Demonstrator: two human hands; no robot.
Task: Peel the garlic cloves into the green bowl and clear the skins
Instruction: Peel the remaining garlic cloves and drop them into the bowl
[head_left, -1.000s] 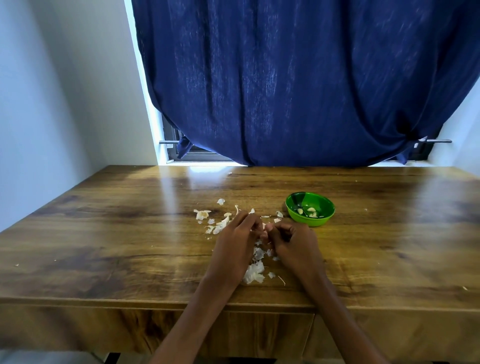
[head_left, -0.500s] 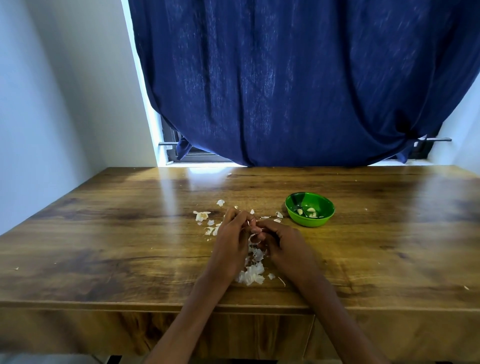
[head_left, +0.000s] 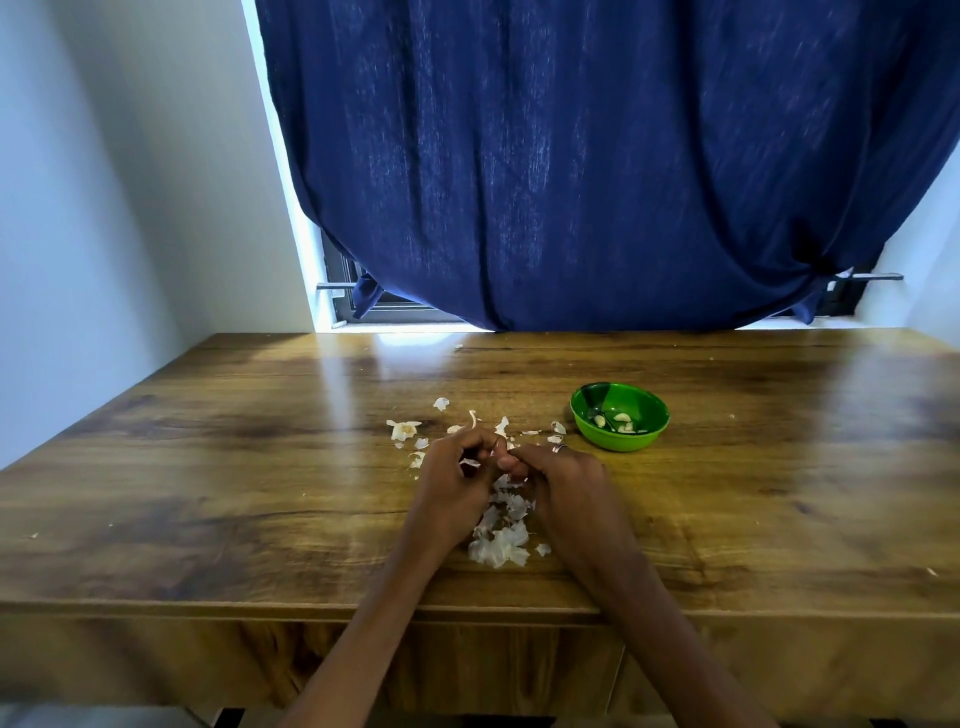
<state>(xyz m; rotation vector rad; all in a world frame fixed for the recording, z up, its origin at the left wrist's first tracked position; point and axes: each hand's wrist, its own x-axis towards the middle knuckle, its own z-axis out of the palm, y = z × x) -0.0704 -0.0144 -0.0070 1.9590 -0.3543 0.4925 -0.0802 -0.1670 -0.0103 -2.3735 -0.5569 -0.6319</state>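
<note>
A small green bowl (head_left: 620, 415) with a few peeled garlic cloves (head_left: 618, 422) inside stands on the wooden table (head_left: 260, 493), right of centre. My left hand (head_left: 452, 480) and my right hand (head_left: 569, 480) meet fingertip to fingertip just left of the bowl, both curled round a garlic clove (head_left: 470, 462) of which only a pale sliver shows between the fingers. White garlic skins (head_left: 498, 543) lie heaped between my wrists. More skin flakes (head_left: 404, 429) are scattered beyond my fingers.
A dark blue curtain (head_left: 597, 182) hangs over the window behind the table's far edge. A white wall (head_left: 104, 208) runs along the left side. Tiny skin specks dot the table at the far left and far right. The table's front edge crosses under my forearms.
Both hands have shifted slightly left and closer together, and the left fingers have curled in tighter round the clove. The bowl and skins have stayed put.
</note>
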